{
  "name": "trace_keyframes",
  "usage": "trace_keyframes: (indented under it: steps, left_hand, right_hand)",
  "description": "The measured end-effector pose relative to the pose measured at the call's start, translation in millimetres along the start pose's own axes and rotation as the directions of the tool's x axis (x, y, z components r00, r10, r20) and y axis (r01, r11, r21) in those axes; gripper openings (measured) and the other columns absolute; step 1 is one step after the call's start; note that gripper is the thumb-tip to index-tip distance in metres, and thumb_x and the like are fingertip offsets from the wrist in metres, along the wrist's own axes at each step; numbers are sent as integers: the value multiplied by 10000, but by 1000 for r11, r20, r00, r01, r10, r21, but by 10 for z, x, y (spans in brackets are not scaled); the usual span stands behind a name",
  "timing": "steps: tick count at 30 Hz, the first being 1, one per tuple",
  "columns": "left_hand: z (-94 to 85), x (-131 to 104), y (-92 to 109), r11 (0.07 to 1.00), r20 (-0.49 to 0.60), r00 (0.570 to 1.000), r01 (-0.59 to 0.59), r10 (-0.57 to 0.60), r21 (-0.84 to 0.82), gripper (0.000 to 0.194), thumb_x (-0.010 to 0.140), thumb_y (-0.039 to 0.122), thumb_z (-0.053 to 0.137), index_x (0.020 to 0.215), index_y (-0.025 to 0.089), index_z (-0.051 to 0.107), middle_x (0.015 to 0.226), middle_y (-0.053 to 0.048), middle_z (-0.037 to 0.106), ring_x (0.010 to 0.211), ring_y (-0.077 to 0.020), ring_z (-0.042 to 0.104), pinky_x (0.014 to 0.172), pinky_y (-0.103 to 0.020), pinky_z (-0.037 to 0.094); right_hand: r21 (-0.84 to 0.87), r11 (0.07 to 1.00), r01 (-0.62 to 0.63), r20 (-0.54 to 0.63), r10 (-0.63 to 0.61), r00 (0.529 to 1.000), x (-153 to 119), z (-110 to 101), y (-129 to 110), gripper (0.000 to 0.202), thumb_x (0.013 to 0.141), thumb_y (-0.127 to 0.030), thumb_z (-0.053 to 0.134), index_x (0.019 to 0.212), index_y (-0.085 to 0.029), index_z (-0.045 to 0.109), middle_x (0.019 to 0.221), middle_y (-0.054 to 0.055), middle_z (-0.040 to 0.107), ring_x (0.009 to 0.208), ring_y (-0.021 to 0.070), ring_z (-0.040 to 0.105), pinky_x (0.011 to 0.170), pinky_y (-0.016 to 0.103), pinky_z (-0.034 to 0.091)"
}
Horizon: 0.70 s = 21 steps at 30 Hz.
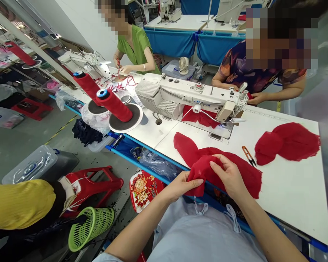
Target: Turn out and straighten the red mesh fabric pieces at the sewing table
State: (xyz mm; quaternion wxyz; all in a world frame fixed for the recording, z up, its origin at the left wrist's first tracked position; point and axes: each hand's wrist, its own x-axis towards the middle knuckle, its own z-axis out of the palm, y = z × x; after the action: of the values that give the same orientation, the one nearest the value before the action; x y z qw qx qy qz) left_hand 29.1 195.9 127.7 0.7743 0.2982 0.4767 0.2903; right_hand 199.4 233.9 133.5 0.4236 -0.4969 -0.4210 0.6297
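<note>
Both my hands hold a piece of red fabric (207, 167) at the near edge of the white sewing table (289, 189). My left hand (182, 185) pinches its lower left corner between thumb and fingers. Higher up and to the right, my right hand (229, 173) grips the cloth's upper edge. Part of the fabric lies spread on the tabletop behind and between my hands. To the right are orange-handled thread snips (248, 155) and another red fabric piece (287, 142). Beyond, more red cloth lies under the arm of a white sewing machine (191, 94).
Two red thread cones (116, 105) stand on round holders to the left. Across the table sit a person in green (136, 45) and a person in a patterned top (235, 65). A green basket (91, 227) and a red stool (90, 185) are on the left floor.
</note>
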Motion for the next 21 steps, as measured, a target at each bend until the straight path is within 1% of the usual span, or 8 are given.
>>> trace_keyframes:
  steps: [3,6,9,12,15,18,21]
  left_hand:
    - [-19,-31,27,1000,-4,1000,4,-4,21,459,590,516,769,780,118,642,693,-3,602,615,-96,508,622,-220,395]
    - [-20,-55,29,999,5,1000,1,-1,32,448,598,507,768,783,118,645,687,1,597,621,-93,502,635,-217,391]
    - [-18,-73,25,999,9,1000,0,0,35,442,610,498,764,795,114,646,676,5,587,616,-85,490,642,-213,383]
    - [-24,-90,27,998,11,1000,-2,1,69,430,628,499,751,783,111,650,668,-2,586,616,-92,493,646,-219,385]
    - [-52,-112,16,995,26,1000,-6,4,102,420,643,499,739,781,111,660,669,-7,595,627,-100,503,652,-223,394]
    - [-80,-141,-18,996,96,995,21,-29,85,411,621,473,764,798,112,676,685,-5,621,634,-101,521,661,-223,410]
    - [-48,-164,-33,996,178,980,87,-84,-10,425,555,417,821,821,109,698,722,-20,666,647,-108,561,688,-233,445]
  right_hand:
    - [-183,978,97,-24,-103,994,-43,6,-37,224,758,-422,671,874,-231,654,769,7,658,724,199,577,672,305,472]
    - [-232,960,159,-11,-166,986,-57,16,-57,190,801,-413,625,865,-236,650,782,3,658,755,199,582,695,303,464]
    - [-245,952,183,-11,-191,981,-66,23,-66,171,814,-396,615,870,-238,645,797,4,661,768,200,587,706,308,465]
    - [-252,948,195,-36,-211,977,-85,31,-81,169,798,-391,635,862,-235,652,831,15,675,772,205,588,700,313,468]
    - [-243,948,206,-50,-224,973,-106,34,-95,165,793,-391,642,847,-236,661,803,8,669,745,200,583,677,304,465]
    - [-211,956,205,-54,-220,974,-104,27,-74,168,807,-397,624,809,-235,669,755,-4,649,705,185,562,659,291,450]
    - [-158,972,174,-86,-189,978,-66,14,-14,187,809,-414,620,776,-237,669,728,-15,643,696,176,554,655,285,443]
